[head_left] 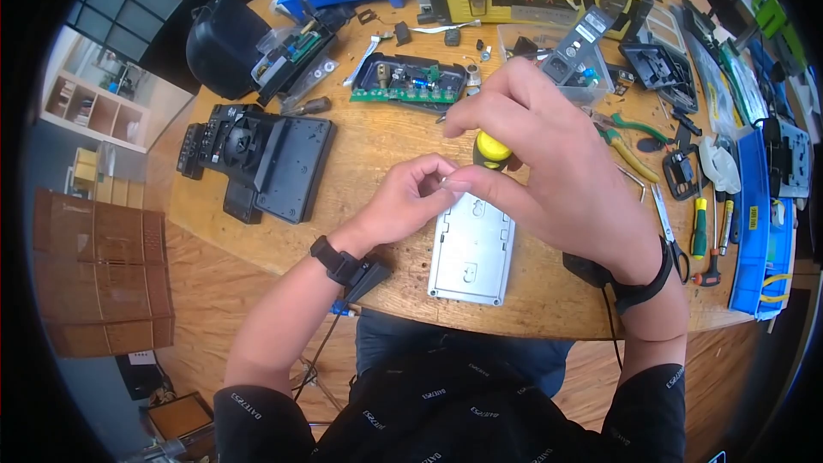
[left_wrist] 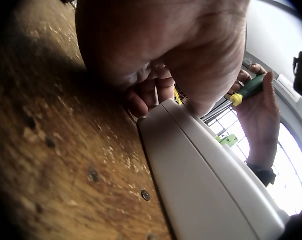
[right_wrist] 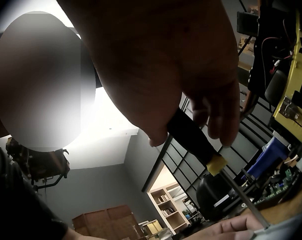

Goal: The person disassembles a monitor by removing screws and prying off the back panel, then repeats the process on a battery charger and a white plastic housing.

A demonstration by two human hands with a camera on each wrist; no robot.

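A flat white plastic casing [head_left: 471, 249] with keyhole slots lies on the wooden table in front of the person. The left hand [head_left: 410, 199] grips its far end, fingers curled at the edge; in the left wrist view the fingertips [left_wrist: 156, 95] show beside the casing's corner [left_wrist: 166, 112]. Above that end, the right hand [head_left: 549, 163] holds a screwdriver [head_left: 491, 151] with a dark green and yellow handle. Seen from the right wrist, the screwdriver's shaft [right_wrist: 243, 197] slants down to the casing beside the left hand [right_wrist: 226, 230]. The contact spot is hidden in the head view.
A black device with a stand [head_left: 296, 163] lies at the left. Beyond the casing sits an opened housing with a green circuit board [head_left: 403, 90]. Pliers [head_left: 634, 150], scissors [head_left: 664, 214] and another screwdriver [head_left: 700, 231] lie at the right, beside a blue bin [head_left: 747, 223].
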